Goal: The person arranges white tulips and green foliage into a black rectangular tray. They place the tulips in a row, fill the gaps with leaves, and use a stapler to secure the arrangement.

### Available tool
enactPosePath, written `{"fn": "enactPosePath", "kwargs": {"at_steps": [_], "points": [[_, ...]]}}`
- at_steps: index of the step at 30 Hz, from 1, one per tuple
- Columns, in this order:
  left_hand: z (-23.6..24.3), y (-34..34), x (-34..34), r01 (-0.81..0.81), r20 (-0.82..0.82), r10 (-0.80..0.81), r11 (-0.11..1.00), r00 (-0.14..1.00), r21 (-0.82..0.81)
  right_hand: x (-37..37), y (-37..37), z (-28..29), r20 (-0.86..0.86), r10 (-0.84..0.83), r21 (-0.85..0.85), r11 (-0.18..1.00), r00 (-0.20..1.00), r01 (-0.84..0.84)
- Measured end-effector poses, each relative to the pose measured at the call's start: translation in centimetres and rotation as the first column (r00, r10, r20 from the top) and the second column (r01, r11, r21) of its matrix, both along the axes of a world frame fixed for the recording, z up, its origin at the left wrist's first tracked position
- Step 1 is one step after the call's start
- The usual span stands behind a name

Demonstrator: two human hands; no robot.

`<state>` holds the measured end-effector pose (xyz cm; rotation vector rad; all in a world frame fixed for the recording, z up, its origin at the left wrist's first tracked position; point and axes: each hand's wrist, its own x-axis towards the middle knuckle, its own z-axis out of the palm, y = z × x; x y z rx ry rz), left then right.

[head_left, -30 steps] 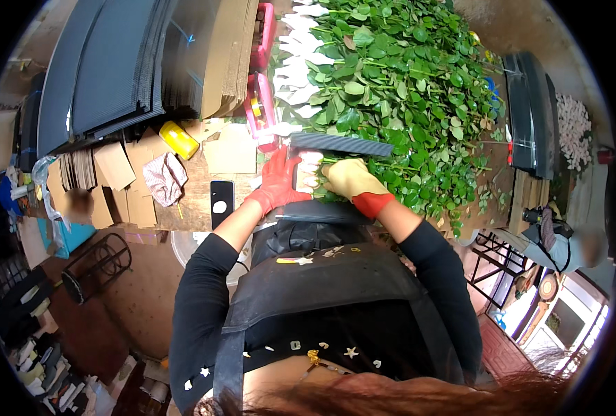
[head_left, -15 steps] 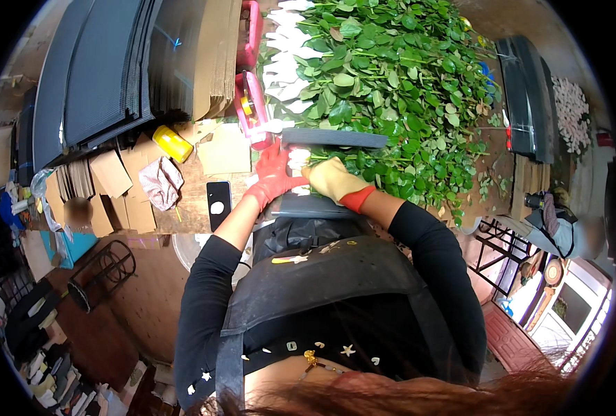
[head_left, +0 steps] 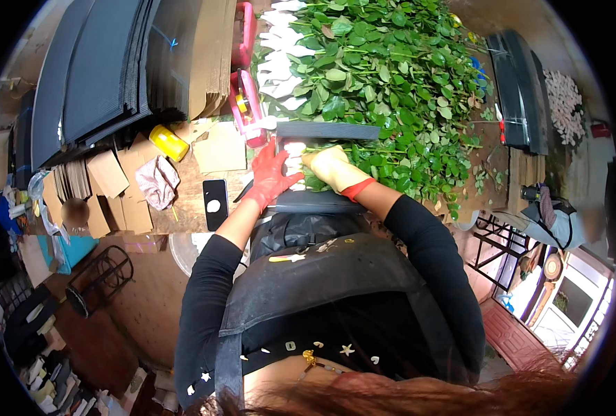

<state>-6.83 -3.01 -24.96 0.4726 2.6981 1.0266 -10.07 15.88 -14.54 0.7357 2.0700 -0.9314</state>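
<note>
My left hand (head_left: 270, 173), in a red glove, lies with fingers spread against the left side of a row of pale rose heads (head_left: 293, 161). Across them my right hand (head_left: 334, 170), in a cream glove with a red cuff, presses down beside the heads, over the leafy stems. Its fingers are together and bent, and what is under them is hidden. A dark grey corrugated sheet (head_left: 329, 130) stands just beyond both hands. Another dark sheet (head_left: 315, 202) lies at the table's near edge. Farther off, white-covered rose heads (head_left: 280, 62) line up with leafy green stems (head_left: 384, 76) stretching right.
Pink plastic holders (head_left: 247, 104) stand left of the roses. On the table (head_left: 190, 182) lie a phone (head_left: 216, 204), a cardboard piece (head_left: 219, 147), a crumpled cloth (head_left: 158, 182) and a yellow bottle (head_left: 169, 143). Stacked dark sheets (head_left: 107, 62) fill the far left; bundled ones (head_left: 517, 90) stand right.
The view has shifted slightly, moving the table's things a little left in the picture. My hands stay at the same rose heads, the left one with fingers still spread.
</note>
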Motion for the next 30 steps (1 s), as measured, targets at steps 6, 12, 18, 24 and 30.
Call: {"fn": "enactPosePath", "kwargs": {"at_steps": [6, 12, 18, 24, 30], "points": [[0.0, 0.0, -0.4, 0.000, 0.078, 0.000, 1.000, 0.997, -0.005, 0.3, 0.2, -2.1, -0.068, -0.038, -0.029, 0.999, 0.997, 0.036], [0.3, 0.5, -0.8, 0.007, 0.155, -0.003, 1.000, 0.988, -0.023, -0.1, 0.5, -3.7, 0.016, 0.066, 0.065, 0.996, 0.998, -0.067], [-0.1, 1.8, -0.6, -0.190, 0.129, 0.190, 0.982, 0.973, -0.019, 1.7, 0.8, -1.9, -0.081, 0.233, 0.093, 0.970, 0.969, -0.225], [0.2, 2.0, 0.0, -0.195, 0.129, 0.183, 0.977, 0.975, 0.085, 2.0, 3.2, -0.9, -0.122, 0.761, 0.332, 0.637, 0.637, -0.696], [-0.8, 1.5, 0.0, -0.226, 0.093, 0.221, 0.973, 0.971, 0.047, -0.3, 4.9, -4.0, -0.461, 0.809, 0.424, 0.563, 0.366, -0.710]]}}
